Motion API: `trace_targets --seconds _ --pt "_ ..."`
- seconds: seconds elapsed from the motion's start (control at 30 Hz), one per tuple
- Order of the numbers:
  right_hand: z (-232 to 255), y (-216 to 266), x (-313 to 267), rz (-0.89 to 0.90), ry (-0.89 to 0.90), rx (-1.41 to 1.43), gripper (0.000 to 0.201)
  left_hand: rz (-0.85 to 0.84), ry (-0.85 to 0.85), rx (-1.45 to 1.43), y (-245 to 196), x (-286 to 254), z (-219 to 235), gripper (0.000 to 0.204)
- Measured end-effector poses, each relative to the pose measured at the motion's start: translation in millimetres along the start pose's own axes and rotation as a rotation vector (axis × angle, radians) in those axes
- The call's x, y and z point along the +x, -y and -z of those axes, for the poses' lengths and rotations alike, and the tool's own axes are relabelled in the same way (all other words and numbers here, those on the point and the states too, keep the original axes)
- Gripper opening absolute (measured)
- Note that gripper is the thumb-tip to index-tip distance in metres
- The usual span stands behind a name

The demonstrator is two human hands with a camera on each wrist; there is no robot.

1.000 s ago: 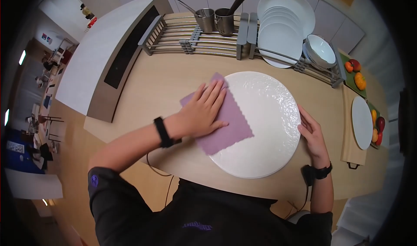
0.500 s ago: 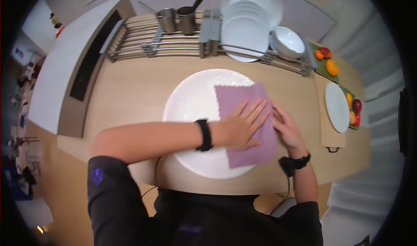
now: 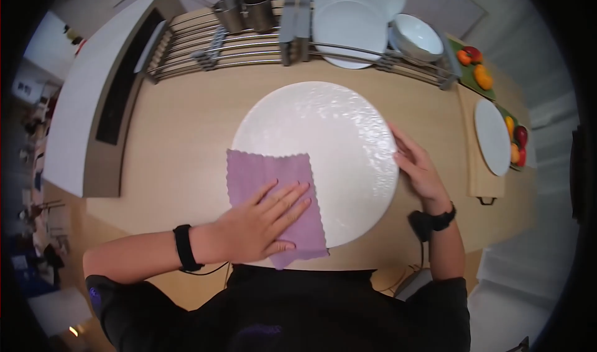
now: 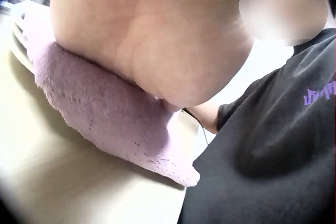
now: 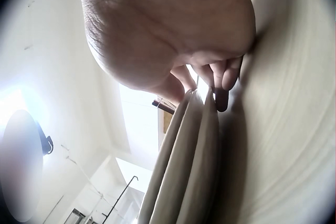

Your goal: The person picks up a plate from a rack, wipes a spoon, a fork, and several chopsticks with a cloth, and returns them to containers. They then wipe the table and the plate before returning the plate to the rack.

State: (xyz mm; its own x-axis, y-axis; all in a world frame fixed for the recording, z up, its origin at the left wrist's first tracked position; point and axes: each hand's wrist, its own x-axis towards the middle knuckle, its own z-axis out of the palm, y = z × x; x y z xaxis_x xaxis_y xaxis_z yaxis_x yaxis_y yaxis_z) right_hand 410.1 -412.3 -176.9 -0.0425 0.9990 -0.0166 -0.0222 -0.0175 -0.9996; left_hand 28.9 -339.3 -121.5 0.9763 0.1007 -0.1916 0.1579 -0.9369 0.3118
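A large round white plate [image 3: 345,159] with a glossy, rippled surface lies on the wooden table in front of the person. Over its near-left part and past its rim spreads a purple cloth [image 3: 267,172] with scalloped edges. The left hand [image 3: 258,228] presses flat on this cloth, fingers stretched out. In the left wrist view the palm [image 4: 147,35] rests on the fuzzy cloth [image 4: 105,108], which hangs over the edge. At the plate's right rim, the right hand [image 3: 423,169] holds the edge between thumb and fingers. The right wrist view shows layered edges [image 5: 181,155] there.
Behind the plate stands a metal dish rack [image 3: 249,57] with metal cups [image 3: 258,13], upright plates [image 3: 351,32] and bowls [image 3: 416,38]. On the right, a cutting board [image 3: 482,159] bears a white plate [image 3: 491,137], near vegetables [image 3: 482,75]. A raised white unit [image 3: 87,103] borders the left.
The left hand slid the cloth from the plate's left to its right side, then back to the near left. The right hand stays at the right rim; the head view shifted.
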Motion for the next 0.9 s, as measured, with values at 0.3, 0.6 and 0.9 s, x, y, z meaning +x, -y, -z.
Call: trace_targets --seconds 0.3,0.6,0.9 --pt "-7 9 1 0.024 -0.013 -0.06 0.065 0.337 -0.229 0.307 83 3 8 0.09" --pt "-2 3 -4 -0.002 -0.022 -0.022 0.063 0.206 -0.308 0.29 111 139 15 0.093" --pt "11 -6 -9 -0.199 -0.052 0.004 0.061 0.066 -0.348 0.067 22 213 -15 0.092"
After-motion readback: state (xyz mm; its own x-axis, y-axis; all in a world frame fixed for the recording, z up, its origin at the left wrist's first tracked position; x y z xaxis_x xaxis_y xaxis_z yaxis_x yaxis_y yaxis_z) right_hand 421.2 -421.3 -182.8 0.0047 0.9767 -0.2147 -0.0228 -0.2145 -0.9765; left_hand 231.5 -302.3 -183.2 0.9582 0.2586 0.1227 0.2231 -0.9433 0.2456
